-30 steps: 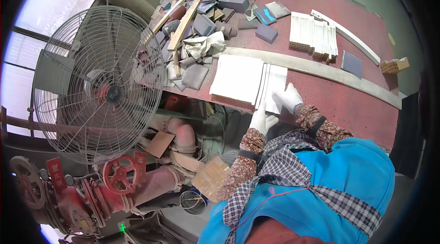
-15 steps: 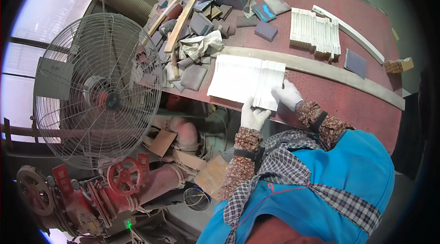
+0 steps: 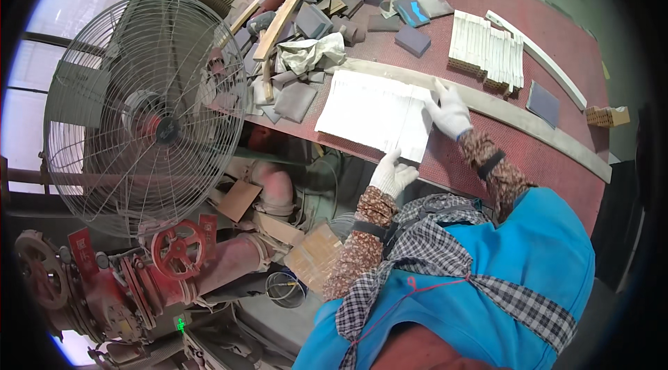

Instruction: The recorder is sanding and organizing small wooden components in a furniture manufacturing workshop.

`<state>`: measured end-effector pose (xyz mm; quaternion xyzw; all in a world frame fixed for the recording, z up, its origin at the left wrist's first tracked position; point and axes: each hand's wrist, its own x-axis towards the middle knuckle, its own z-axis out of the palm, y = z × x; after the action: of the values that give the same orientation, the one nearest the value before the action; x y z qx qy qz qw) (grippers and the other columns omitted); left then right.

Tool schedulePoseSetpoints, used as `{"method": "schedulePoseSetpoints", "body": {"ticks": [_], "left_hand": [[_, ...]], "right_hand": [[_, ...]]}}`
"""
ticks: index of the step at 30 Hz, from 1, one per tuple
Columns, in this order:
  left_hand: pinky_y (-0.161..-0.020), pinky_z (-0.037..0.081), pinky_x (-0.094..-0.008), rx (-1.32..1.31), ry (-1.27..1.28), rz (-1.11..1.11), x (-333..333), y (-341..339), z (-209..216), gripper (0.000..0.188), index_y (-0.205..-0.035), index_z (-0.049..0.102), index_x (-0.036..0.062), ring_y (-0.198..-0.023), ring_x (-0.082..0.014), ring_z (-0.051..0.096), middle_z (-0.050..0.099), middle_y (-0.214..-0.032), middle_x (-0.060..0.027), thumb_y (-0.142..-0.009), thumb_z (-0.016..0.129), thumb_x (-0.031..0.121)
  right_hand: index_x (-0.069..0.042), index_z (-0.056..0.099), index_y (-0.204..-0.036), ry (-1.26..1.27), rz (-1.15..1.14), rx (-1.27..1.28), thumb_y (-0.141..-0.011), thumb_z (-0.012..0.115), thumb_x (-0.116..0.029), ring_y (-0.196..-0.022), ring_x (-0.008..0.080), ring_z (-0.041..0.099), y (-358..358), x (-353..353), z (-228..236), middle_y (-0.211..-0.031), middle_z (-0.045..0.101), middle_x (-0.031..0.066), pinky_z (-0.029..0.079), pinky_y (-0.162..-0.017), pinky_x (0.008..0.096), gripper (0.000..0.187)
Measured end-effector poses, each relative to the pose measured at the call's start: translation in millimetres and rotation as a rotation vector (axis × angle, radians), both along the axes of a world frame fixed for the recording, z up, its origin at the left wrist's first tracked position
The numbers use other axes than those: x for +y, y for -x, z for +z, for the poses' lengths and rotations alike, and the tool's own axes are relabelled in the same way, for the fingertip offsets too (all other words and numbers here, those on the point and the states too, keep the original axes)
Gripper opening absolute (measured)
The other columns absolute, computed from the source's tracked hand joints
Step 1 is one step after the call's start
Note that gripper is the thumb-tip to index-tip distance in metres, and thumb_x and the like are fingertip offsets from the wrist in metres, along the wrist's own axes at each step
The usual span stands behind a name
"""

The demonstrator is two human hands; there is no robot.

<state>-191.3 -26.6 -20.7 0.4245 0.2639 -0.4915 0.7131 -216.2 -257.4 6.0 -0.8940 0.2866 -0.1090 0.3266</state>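
A row of white strips lies packed side by side on the red work table, forming one nearly flat block. My left hand, in a white knit glove, rests at the near edge of the row with fingers and thumb apart. At the row's right end is my right hand, gloved as well, its fingers stretched along the last strip toward the far corner. Neither hand is wrapped round anything. Behind the row runs a long pale bar, touching or nearly touching its far edge.
A second set of white strips stands farther back, near a curved white strip and a grey abrasive pad. Sanding blocks, a cloth and wooden sticks pile up at the left. A large fan stands beside the table.
The strips at the right have closed up against the others, and the visible gaps are gone. My right hand has moved toward the row's far corner. The view has shifted slightly.
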Motion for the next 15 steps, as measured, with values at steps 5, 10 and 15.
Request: {"method": "schedulePoseSetpoints", "body": {"ticks": [5,10,15], "left_hand": [[-0.087,0.063,-0.0501,0.060,0.013,-0.009,-9.5,5.7,-15.0,0.071,-0.154,0.021,-0.0085,-0.118,-0.0454,0.060,0.033,-0.151,-0.0371,-0.105,0.055,0.032],[-0.080,0.064,-0.0419,-0.315,0.033,-0.227,12.6,6.9,-30.0,0.046,-0.134,0.052,-0.0063,-0.096,-0.0318,0.071,0.065,-0.118,-0.0241,-0.106,0.053,0.030],[-0.070,0.061,-0.0302,-0.537,-0.307,-0.592,14.4,8.6,5.1,0.040,-0.116,0.057,-0.0085,-0.083,-0.0203,0.071,0.065,-0.094,-0.0151,-0.100,0.058,0.029]], "right_hand": [[-0.012,0.057,-0.144,0.028,0.292,0.336,-0.099,0.055,-0.046,-0.126,0.0413,0.057,-34.7,-32.4,3.1,-0.138,0.057,0.0267,0.047,-0.108,0.0478,0.056],[-0.014,0.059,-0.143,-0.087,0.146,0.333,-0.098,0.056,-0.050,-0.124,0.0392,0.061,11.9,-25.9,3.2,-0.134,0.058,0.0228,0.048,-0.107,0.0447,0.057],[-0.016,0.060,-0.141,-0.131,0.054,0.322,-0.097,0.059,-0.050,-0.122,0.0387,0.061,56.8,-10.3,-1.4,-0.132,0.059,0.0212,0.049,-0.106,0.0435,0.056]]}}
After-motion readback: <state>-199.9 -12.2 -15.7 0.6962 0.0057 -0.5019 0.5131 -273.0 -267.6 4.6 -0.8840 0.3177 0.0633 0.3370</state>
